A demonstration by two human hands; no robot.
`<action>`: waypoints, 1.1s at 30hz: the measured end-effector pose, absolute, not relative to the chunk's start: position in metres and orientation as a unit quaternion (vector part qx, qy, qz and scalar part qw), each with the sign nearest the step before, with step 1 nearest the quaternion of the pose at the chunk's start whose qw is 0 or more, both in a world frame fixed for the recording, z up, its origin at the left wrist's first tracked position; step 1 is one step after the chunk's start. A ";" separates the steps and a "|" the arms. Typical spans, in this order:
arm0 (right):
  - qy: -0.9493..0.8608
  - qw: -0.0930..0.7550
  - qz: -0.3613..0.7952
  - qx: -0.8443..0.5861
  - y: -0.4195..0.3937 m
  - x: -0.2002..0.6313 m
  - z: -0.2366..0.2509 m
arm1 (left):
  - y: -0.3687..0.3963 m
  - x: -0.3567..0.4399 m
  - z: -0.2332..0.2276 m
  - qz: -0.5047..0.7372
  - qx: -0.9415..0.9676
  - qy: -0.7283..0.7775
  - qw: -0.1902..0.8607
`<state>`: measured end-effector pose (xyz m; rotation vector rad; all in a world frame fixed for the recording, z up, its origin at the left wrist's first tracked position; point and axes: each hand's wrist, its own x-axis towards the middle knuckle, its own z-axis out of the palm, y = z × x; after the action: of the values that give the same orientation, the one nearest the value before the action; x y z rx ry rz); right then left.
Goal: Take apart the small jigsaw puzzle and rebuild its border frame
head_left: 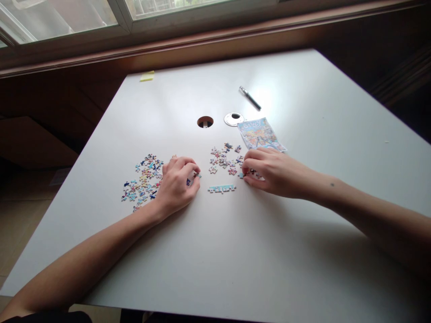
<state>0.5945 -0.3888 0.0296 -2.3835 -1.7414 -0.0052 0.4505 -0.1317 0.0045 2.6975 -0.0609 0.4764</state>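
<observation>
My left hand (178, 184) is curled at the right edge of a loose pile of jigsaw puzzle pieces (148, 172), with a small puzzle piece (197, 175) at its fingertips. Across from it, my right hand (266, 170) bends its fingers and thumb around a light blue puzzle piece (241, 175); more pieces show partly beneath that palm. Between the hands lies a short joined strip of puzzle pieces (222, 189), light blue along its top. Just behind the strip is a smaller group of loose pieces (220, 159).
A colourful picture sheet (259, 133) lies behind my right hand. Farther back are a dark pen (250, 98), a round cable hole (205, 122) and its silver cover (233, 119). A yellow sticky note (147, 76) is at the far edge of the white table (208, 264).
</observation>
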 end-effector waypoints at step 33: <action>-0.601 0.379 -0.053 -0.701 -0.375 0.528 0.034 | -0.191 0.420 0.028 -0.039 0.607 0.085 0.789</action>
<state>0.5279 -0.3753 0.0337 -1.7914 -1.5361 -0.1355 0.4197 -0.1909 0.0277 1.3080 0.1827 -0.0842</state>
